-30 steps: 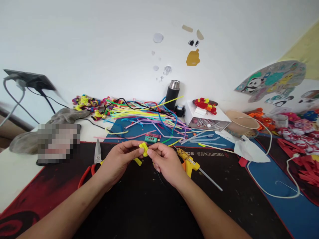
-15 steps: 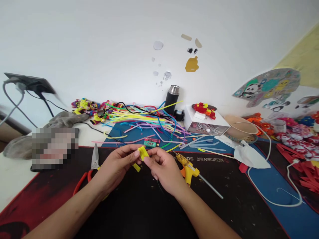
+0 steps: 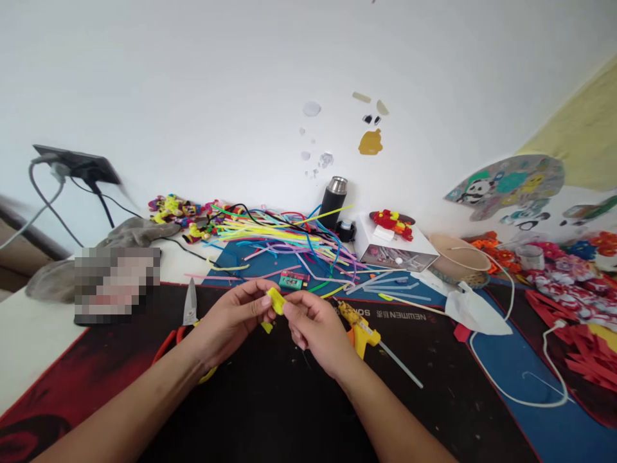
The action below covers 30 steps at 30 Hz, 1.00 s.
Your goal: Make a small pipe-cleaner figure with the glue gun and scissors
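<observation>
Between the fingertips of both hands, above the black desk mat, is a small fuzzy yellow piece [image 3: 276, 301] that looks like bent pipe cleaner. My left hand [image 3: 236, 321] pinches its left side with thumb and forefinger. On its right edge, my right hand [image 3: 315, 328] grips with thumb and fingers. Another bit of yellow [image 3: 267, 327] shows below the left fingers; whether it joins the held piece I cannot tell. Scissors [image 3: 189, 305] with red-orange handles lie partly behind my left forearm. A yellow hot glue gun [image 3: 364, 329] with a clear stick lies just right of my right hand.
Behind the hands lies a heap of colourful pipe cleaners [image 3: 284, 231], with a black thermos [image 3: 334, 199] and a white drawer box [image 3: 393, 244] beside it. A teal box [image 3: 292, 280] sits nearer. Glue sticks [image 3: 393, 287], a white cable [image 3: 525, 404] and red strips [image 3: 595, 354] lie right.
The camera view has tilted and shifted slightly, so the background sits lower. Both hands still hold the yellow piece, which is turned a little and shows a broader face.
</observation>
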{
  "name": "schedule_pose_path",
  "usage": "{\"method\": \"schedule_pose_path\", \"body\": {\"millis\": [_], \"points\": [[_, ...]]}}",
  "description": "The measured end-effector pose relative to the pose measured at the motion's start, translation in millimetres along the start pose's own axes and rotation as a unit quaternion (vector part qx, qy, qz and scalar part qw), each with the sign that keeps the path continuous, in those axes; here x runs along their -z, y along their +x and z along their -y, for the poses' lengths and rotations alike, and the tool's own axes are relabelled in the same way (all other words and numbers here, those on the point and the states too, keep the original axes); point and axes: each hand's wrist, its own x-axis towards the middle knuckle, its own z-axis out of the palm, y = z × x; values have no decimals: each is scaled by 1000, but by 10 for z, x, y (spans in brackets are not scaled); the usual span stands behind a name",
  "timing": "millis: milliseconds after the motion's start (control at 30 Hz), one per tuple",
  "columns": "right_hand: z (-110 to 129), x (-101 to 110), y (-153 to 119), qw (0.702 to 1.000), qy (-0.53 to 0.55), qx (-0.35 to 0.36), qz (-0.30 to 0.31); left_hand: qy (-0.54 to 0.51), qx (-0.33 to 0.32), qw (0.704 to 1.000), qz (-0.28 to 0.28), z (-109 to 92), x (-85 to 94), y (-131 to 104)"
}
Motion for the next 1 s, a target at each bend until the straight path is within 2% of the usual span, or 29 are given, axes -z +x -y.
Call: {"method": "schedule_pose_path", "body": {"millis": [167,300,500,700,833,1000], "points": [[-16,-20,5,1000,-4,19,-8,23,-26,999,-21,-29,-64,-8],[-18,-2,16,1000,-16,4,-11,43,-21,999,-15,-10,-73,-3],[-24,-14,1,1000,10,-17,5,2,-24,1000,-18,52,-33,13],[-24,-13,9,1000,10,-12,-5,-6,-21,1000,-14,67,-15,25],[-36,-8,11,1000,4,-6,-8,26,-25,999,-8,30,-40,5],[-25,-11,0,1000,-7,-4,-9,64,-41,997,-26,-11,-60,-16]]}}
